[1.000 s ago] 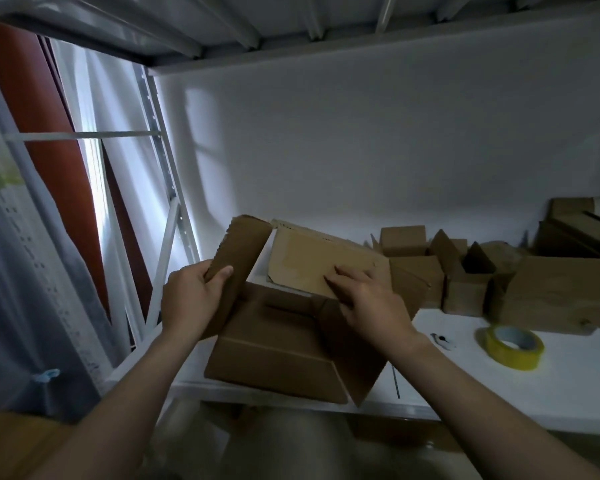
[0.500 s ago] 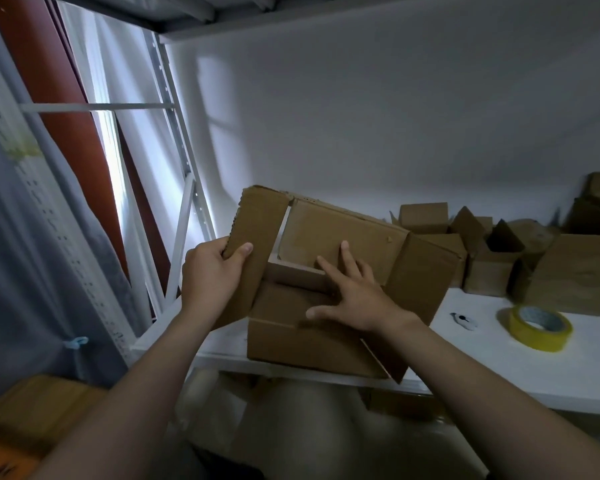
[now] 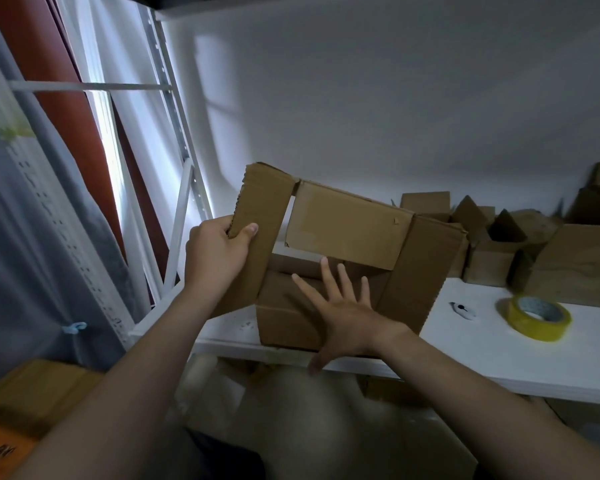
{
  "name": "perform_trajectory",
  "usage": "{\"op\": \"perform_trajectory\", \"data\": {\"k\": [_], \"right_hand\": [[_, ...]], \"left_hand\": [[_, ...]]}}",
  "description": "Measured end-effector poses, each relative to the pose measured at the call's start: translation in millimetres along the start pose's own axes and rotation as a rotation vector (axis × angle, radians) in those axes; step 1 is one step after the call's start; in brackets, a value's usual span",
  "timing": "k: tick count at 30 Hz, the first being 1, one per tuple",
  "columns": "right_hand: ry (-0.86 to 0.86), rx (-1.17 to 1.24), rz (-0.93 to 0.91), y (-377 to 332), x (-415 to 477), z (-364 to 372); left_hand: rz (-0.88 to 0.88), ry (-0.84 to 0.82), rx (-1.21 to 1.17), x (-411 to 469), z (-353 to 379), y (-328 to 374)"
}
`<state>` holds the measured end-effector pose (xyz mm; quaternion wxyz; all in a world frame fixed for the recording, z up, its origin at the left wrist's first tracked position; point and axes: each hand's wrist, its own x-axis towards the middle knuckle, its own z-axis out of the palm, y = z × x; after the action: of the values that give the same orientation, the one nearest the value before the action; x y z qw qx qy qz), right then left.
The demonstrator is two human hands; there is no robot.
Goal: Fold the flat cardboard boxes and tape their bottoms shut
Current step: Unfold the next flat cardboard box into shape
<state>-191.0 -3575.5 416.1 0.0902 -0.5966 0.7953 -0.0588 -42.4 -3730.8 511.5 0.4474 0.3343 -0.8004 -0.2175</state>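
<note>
While your left hand (image 3: 215,258) grips the cardboard box (image 3: 281,323) by its left flap (image 3: 260,237), thumb curled over the inner face and fingers wrapped round the outer edge, your right hand (image 3: 347,313) lies flat against the near side of the box. Its fingers (image 3: 328,275) are straight and spread apart, tips pointing up toward the open gap between the flaps, and the thumb hangs down past the near edge of the shelf (image 3: 465,355).

You have the box at the near left end of that white shelf, tilted so its flapped end faces you. The left flap stands up, the far flap (image 3: 347,230) is folded across the opening, and the right flap (image 3: 420,271) slants out to the right. Between the far flap and your right fingertips a strip of the opening shows.

To the right of the box, on the shelf, a small white tool (image 3: 463,310) lies near a roll of yellow tape (image 3: 534,317), both well apart from your hands. Farther back on the right sit several folded boxes (image 3: 492,265) against the white wall. A grey curtain (image 3: 49,271) hangs at your left.
</note>
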Motion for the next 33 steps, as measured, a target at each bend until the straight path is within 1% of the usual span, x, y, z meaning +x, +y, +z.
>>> {"op": "perform_trajectory", "data": {"k": [3, 7, 9, 11, 12, 13, 15, 17, 20, 25, 27, 33], "right_hand": [[0.045, 0.039, 0.056, 0, -1, 4], [0.29, 0.135, 0.107, 0, -4, -8], [0.397, 0.157, 0.187, 3, -5, -15], [0.523, 0.091, 0.28, 6, -3, -23], [0.569, 0.051, 0.297, 8, -2, -27], [0.591, 0.041, 0.293, 8, -1, -29], [0.581, 0.047, 0.252, 5, -1, -30], [0.586, -0.014, 0.205, -1, -1, -23], [0.694, -0.138, 0.168, -4, 1, -10], [0.9, -0.214, 0.227, 0, 6, -6], [0.912, -0.23, 0.268, 1, 8, -8], [0.78, -0.213, 0.252, 7, 27, -33]], "left_hand": [[0.006, -0.009, 0.011, 5, 1, 8], [0.01, -0.027, 0.043, 6, 2, 13], [0.022, -0.036, 0.049, 4, 4, 11], [0.037, -0.034, 0.051, 1, 5, 10], [0.038, -0.028, 0.048, 1, 6, 8], [0.036, -0.022, 0.043, 0, 6, 8], [0.015, -0.011, 0.036, 2, 6, 5], [-0.016, 0.002, 0.034, 4, 5, 2], [-0.048, 0.021, 0.021, 7, 3, 0], [-0.079, 0.035, -0.007, 11, 1, 3], [-0.098, 0.03, -0.016, 11, 0, 3], [-0.13, -0.002, -0.03, 4, -3, -5]]}}
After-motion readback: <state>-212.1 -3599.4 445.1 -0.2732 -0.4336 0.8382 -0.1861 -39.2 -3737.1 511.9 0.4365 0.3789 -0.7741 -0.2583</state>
